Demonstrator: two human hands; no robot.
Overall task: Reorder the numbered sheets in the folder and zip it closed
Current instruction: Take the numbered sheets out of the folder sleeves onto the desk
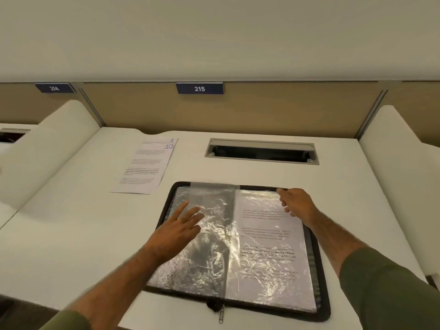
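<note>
Left hand (177, 231): open, fingers spread, flat on empty plastic sleeve (209, 234), holding nothing. Right hand (296, 204): pinching top edge of sleeve w/ printed sheet (269, 239). Under both hands: black zip folder (321, 270), open on worktop (71, 234). Beyond left hand: loose sheets (147, 167), marked 1 & 10.

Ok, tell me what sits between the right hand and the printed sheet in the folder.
A crinkled clear plastic sleeve covers the printed sheet; the right hand rests at its top corner.
</note>
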